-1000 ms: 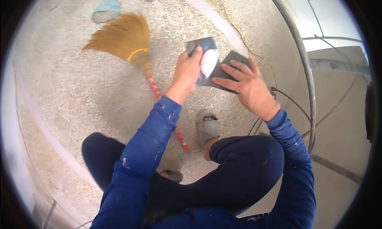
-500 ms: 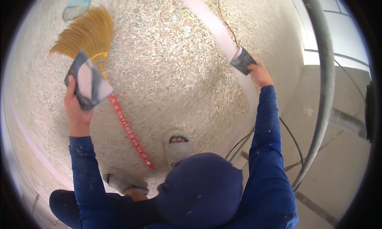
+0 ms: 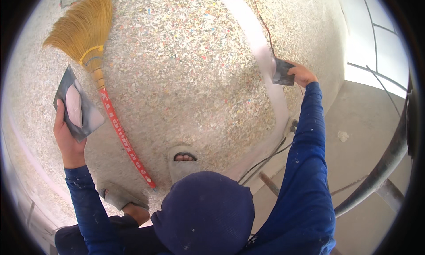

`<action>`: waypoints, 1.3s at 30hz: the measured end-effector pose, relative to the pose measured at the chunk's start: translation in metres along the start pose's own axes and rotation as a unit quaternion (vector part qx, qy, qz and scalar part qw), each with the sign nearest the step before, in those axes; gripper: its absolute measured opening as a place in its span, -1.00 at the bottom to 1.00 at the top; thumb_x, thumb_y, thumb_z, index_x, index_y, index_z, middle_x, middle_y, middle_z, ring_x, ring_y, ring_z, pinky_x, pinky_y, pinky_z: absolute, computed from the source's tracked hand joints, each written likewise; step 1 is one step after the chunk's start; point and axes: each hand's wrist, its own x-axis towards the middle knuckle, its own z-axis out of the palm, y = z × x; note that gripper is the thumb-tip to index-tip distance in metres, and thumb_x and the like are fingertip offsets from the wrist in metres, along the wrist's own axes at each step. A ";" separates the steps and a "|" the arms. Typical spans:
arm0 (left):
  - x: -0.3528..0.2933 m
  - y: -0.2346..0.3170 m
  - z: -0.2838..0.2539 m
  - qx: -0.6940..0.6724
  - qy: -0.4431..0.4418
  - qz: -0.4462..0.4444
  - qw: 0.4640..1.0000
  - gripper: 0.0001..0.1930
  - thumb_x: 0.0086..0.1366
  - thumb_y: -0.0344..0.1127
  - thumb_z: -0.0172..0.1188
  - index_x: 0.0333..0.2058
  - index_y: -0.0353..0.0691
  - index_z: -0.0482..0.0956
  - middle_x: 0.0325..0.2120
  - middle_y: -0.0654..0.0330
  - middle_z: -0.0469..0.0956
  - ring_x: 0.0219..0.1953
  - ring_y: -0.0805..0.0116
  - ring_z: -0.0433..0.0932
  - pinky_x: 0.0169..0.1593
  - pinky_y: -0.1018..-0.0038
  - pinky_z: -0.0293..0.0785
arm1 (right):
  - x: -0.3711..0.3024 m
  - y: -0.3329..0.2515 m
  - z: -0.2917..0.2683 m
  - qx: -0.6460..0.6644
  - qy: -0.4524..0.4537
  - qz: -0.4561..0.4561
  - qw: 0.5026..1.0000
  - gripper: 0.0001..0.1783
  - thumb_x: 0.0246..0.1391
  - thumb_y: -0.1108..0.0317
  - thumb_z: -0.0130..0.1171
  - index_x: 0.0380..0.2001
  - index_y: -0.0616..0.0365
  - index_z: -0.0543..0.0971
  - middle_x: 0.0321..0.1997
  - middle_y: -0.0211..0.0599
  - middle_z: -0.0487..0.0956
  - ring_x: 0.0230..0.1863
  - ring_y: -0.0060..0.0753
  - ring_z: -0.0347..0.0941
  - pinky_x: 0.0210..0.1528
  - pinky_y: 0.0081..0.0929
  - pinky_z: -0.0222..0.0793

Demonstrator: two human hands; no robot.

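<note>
At the seemingly coated strip (image 3: 241, 20), my right fingers (image 3: 296, 71) grip a scraper (image 3: 280, 73), my left fingers (image 3: 59, 116) a plate (image 3: 65, 84) of unspread paste (image 3: 74, 106).

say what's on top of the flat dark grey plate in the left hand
A raised pinkish-white patch, apparently paste, sits on the flat dark grey plate in the left hand; the surface beneath the patch is hidden.

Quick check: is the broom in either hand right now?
No, the broom lies on the floor while the left hand holds a flat plate and the right hand a dark blade.
</note>
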 end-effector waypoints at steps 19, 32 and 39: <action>0.016 -0.004 -0.015 -0.008 -0.036 -0.007 0.999 -0.57 0.54 -0.13 -0.01 0.21 -0.30 0.45 0.09 0.14 0.58 0.06 0.29 0.61 0.16 0.35 0.53 | 0.010 -0.004 -0.004 -0.336 0.184 -0.170 0.908 -0.28 0.08 0.63 -0.18 0.28 -0.15 0.50 0.29 -0.08 0.51 0.34 -0.06 0.40 0.39 -0.35 0.24; 0.009 -0.004 -0.001 0.014 -0.019 0.009 1.000 -0.56 0.53 -0.12 0.02 0.20 -0.30 0.46 0.05 0.14 0.60 0.01 0.32 0.63 0.08 0.36 0.58 | 0.022 -0.040 0.080 -0.679 0.154 -0.269 0.665 -0.22 0.19 0.65 -0.10 0.33 -0.51 0.38 0.41 -0.38 0.38 0.43 -0.26 0.26 0.49 0.15 0.02; 0.016 -0.003 0.004 0.004 -0.030 0.015 0.999 -0.56 0.52 -0.14 0.04 0.19 -0.36 0.44 0.06 0.10 0.59 0.03 0.32 0.62 0.10 0.40 0.58 | 0.022 0.000 0.082 -0.691 0.167 -0.254 0.656 -0.11 0.14 0.67 -0.04 0.40 -0.59 0.27 0.52 -0.44 0.24 0.52 -0.32 0.14 0.50 0.14 -0.04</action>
